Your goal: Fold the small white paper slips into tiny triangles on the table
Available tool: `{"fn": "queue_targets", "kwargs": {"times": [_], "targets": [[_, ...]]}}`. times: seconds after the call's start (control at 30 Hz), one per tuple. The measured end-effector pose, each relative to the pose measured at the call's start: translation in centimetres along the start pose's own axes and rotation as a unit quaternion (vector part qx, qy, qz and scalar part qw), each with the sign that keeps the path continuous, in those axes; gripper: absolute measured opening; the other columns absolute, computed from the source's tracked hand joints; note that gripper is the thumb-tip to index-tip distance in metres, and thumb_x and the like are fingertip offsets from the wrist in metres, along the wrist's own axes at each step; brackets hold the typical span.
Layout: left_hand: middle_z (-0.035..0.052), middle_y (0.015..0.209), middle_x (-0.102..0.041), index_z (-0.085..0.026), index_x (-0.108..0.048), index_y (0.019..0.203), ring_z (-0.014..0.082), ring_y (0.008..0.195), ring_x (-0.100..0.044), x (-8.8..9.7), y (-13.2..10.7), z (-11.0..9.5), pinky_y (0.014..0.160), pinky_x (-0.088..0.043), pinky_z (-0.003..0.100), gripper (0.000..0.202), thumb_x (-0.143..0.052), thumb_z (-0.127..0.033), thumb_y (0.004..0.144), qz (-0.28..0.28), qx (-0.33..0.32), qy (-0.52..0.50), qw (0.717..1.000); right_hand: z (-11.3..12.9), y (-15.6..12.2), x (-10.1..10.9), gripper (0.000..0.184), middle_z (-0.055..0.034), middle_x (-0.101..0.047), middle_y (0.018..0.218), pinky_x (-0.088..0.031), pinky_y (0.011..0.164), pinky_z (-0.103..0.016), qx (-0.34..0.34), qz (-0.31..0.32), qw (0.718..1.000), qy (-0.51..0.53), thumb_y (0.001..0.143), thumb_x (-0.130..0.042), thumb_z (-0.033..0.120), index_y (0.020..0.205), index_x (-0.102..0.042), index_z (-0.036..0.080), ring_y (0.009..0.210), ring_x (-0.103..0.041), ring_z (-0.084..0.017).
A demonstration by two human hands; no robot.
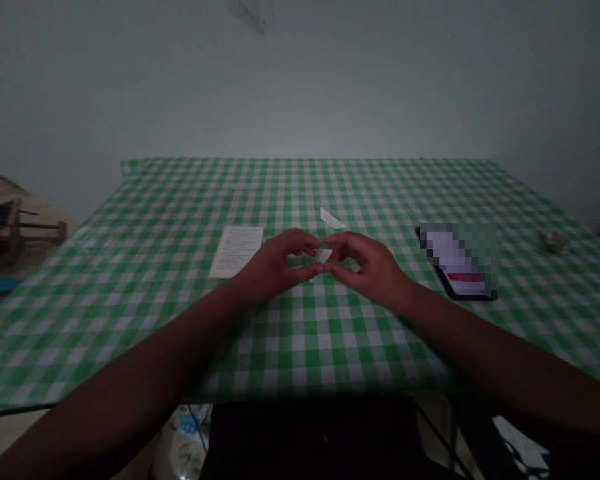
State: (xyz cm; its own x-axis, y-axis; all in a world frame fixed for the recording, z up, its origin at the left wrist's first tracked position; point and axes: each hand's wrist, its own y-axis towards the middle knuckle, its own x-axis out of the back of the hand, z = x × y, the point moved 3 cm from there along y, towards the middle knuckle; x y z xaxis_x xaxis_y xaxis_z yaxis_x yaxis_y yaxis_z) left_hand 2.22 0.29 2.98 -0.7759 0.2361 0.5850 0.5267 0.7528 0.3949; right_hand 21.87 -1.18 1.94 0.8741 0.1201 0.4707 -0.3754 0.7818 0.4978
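Observation:
Between my two hands is a small folded piece of white paper (323,255), pinched at its edges above the table. My left hand (285,259) holds it from the left with thumb and fingertips. From the right, my right hand (363,261) grips it the same way, its fingertips almost meeting the left ones. Just beyond my hands lies a small folded strip of printed paper (332,219). A printed sheet (237,251) rests flat beside my left hand, its lower right corner partly behind that hand.
A green and white checked cloth (310,347) covers the table, which meets a pale wall (300,80). A phone (460,267), partly blurred out, lies to the right of my right hand. Farther right sits a small crumpled object (555,240). Wooden furniture (35,230) stands at the left.

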Motion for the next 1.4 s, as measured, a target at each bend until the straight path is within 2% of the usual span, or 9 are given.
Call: {"fn": "queue_targets", "kwargs": {"times": [0.13, 0.27, 0.47, 0.6, 0.73, 0.9, 1.1, 1.4], "targets": [[0.0052, 0.102, -0.068, -0.020, -0.064, 0.109, 0.0154, 0.089, -0.063, 0.1, 0.1, 0.0, 0.082, -0.054, 0.033, 0.032, -0.076, -0.030, 0.081, -0.007, -0.006, -0.011, 1.000, -0.5, 0.0, -0.3, 0.032, -0.0015, -0.067, 0.091, -0.059, 0.077, -0.035, -0.054, 0.008, 0.996, 0.077, 0.084, -0.074, 0.032, 0.115, -0.065, 0.025, 0.080, -0.066, -0.016], [0.0055, 0.102, -0.067, -0.019, -0.065, 0.107, 0.0157, 0.090, -0.063, 0.1, 0.1, 0.0, 0.083, -0.053, 0.034, 0.028, -0.075, -0.027, 0.082, -0.003, -0.001, -0.020, 1.000, -0.4, 0.0, -0.3, 0.028, -0.0012, -0.068, 0.089, -0.058, 0.075, -0.034, -0.071, 0.005, 0.993, 0.096, 0.084, -0.074, 0.030, 0.110, -0.066, 0.023, 0.079, -0.066, -0.015], [0.0060, 0.103, -0.066, -0.020, -0.064, 0.109, 0.0168, 0.091, -0.062, -0.1, 0.0, 0.9, 0.084, -0.052, 0.035, 0.031, -0.075, -0.031, 0.082, -0.019, 0.016, -0.051, 0.998, 0.0, 0.1, -0.2, 0.018, -0.0022, -0.068, 0.090, -0.056, 0.076, -0.034, -0.060, -0.011, 0.996, 0.059, 0.086, -0.069, 0.026, 0.103, -0.068, 0.022, 0.078, -0.065, -0.015], [0.0066, 0.104, -0.067, -0.020, -0.066, 0.107, 0.0186, 0.094, -0.063, -0.3, 0.0, 1.1, 0.089, -0.051, 0.038, 0.032, -0.077, -0.031, 0.079, -0.029, 0.052, -0.095, 0.994, 0.1, 0.1, 0.0, 0.019, -0.0039, -0.070, 0.093, -0.056, 0.078, -0.036, -0.054, -0.024, 0.998, 0.010, 0.089, -0.063, 0.023, 0.107, -0.068, 0.022, 0.083, -0.067, -0.017], [0.0064, 0.105, -0.068, -0.018, -0.066, 0.103, 0.0200, 0.098, -0.064, -0.5, 0.0, 0.8, 0.095, -0.050, 0.041, 0.031, -0.079, -0.030, 0.077, -0.035, 0.104, -0.168, 0.980, 0.4, 0.0, 0.1, 0.021, -0.0043, -0.072, 0.096, -0.056, 0.078, -0.036, -0.040, -0.021, 0.999, -0.026, 0.090, -0.061, 0.022, 0.110, -0.067, 0.022, 0.085, -0.069, -0.018], [0.0045, 0.102, -0.068, -0.017, -0.065, 0.100, 0.0188, 0.096, -0.066, -0.9, 0.2, 0.4, 0.092, -0.052, 0.039, 0.033, -0.082, -0.026, 0.073, -0.042, 0.132, -0.284, 0.949, 0.8, -0.1, -0.1, 0.021, -0.0025, -0.071, 0.090, -0.057, 0.076, -0.033, -0.017, -0.019, 0.999, -0.029, 0.090, -0.061, 0.023, 0.110, -0.065, 0.022, 0.081, -0.069, -0.016], [0.0042, 0.101, -0.070, -0.017, -0.067, 0.099, 0.0186, 0.097, -0.067, -1.1, 0.1, 0.5, 0.093, -0.051, 0.038, 0.030, -0.082, -0.023, 0.074, -0.030, 0.138, -0.314, 0.939, 0.7, -0.1, -0.2, 0.018, -0.0010, -0.071, 0.086, -0.056, 0.072, -0.031, -0.043, -0.018, 0.999, -0.023, 0.088, -0.066, 0.025, 0.106, -0.066, 0.022, 0.075, -0.068, -0.015], [0.0037, 0.100, -0.072, -0.018, -0.067, 0.102, 0.0182, 0.093, -0.068, -1.7, -0.2, 1.7, 0.091, -0.051, 0.039, 0.030, -0.079, -0.024, 0.075, -0.026, 0.163, -0.359, 0.919, 0.6, -0.1, -0.2, 0.022, -0.0012, -0.075, 0.093, -0.056, 0.072, -0.030, -0.052, 0.009, 0.999, -0.011, 0.093, -0.059, 0.022, 0.111, -0.070, 0.025, 0.080, -0.070, -0.016]]}}
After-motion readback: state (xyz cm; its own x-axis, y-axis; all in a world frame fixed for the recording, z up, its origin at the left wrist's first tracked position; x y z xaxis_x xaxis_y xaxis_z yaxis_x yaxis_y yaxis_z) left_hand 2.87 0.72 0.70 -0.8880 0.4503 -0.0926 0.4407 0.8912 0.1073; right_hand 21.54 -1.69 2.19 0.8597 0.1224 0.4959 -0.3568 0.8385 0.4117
